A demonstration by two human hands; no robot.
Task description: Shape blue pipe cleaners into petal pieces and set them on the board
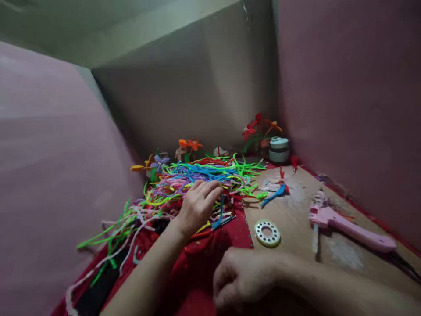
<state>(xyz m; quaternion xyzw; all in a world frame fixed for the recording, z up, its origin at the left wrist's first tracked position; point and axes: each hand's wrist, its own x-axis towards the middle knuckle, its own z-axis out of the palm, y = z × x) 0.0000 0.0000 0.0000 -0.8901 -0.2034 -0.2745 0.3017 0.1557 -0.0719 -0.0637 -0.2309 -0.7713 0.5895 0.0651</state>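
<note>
My left hand (199, 205) reaches over a big tangled pile of coloured pipe cleaners (184, 175), fingers stretched forward and resting on or just above it. A bent blue pipe cleaner (219, 216) stands close beside its fingertips; whether they touch it I cannot tell. Lower down, over the red cloth (194, 272), my right hand (240, 276) is curled with the fingers bent inward. Anything inside that hand is hidden. Right of the pile, on a brown board (296, 237), lies a pale ring-shaped disc with holes (259, 232), the nearest loose thing to my right hand.
A pink hot glue gun (351, 228) lies on the board at right. Blue and red twisted pipe cleaners (278, 193) lie farther back. Pipe-cleaner flowers (190, 145), red flowers (258, 127) and a pale round container (279, 151) stand at the back. Pink walls (355, 87) close both sides.
</note>
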